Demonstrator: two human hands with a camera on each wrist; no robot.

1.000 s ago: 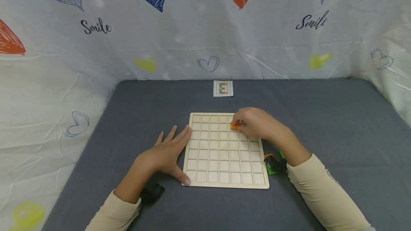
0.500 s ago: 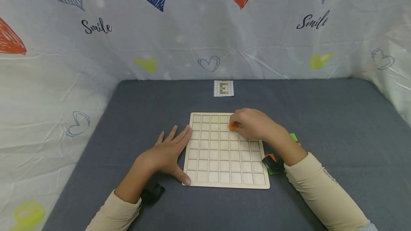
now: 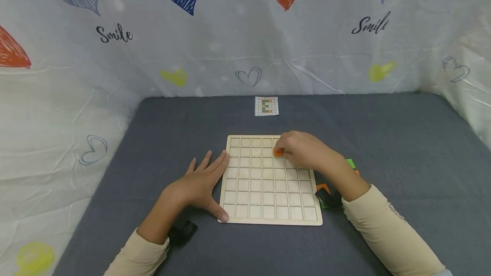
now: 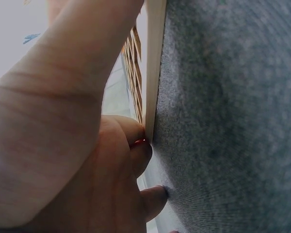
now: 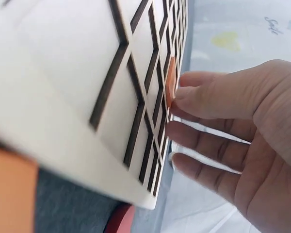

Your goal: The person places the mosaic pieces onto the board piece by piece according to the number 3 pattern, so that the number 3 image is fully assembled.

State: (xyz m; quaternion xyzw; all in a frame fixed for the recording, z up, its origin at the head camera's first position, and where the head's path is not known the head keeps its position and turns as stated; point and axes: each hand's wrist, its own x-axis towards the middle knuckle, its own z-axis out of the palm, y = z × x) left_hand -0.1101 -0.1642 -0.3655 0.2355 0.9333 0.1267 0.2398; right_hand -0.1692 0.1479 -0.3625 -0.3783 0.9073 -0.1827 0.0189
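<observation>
A pale wooden grid board (image 3: 268, 220) lies on the grey cloth. My left hand (image 3: 192, 188) is spread along its left side, thumb at the near corner and fingertips at the edge. In the left wrist view, fingers (image 4: 140, 158) of this hand touch the board's side (image 4: 154, 73). Over the upper right of the board my right hand (image 3: 307, 150) pinches an orange square tile (image 3: 278, 152). The right wrist view shows thumb and forefinger at that tile (image 5: 170, 85), which sits slightly tilted at one of the grid cells; whether it is fully seated I cannot tell.
Orange (image 3: 323, 188) and green tiles (image 3: 350, 163) lie right of the board, partly hidden by the right wrist and its black strap piece (image 3: 327, 198). A small card with a coloured grid pattern (image 3: 266, 106) lies at the table's far edge. A printed curtain (image 3: 215, 46) hangs behind.
The right hand has shifted slightly left with the orange tile, bringing it to a cell in the second row. More tiles show beside the right wrist. The left hand has stayed in place.
</observation>
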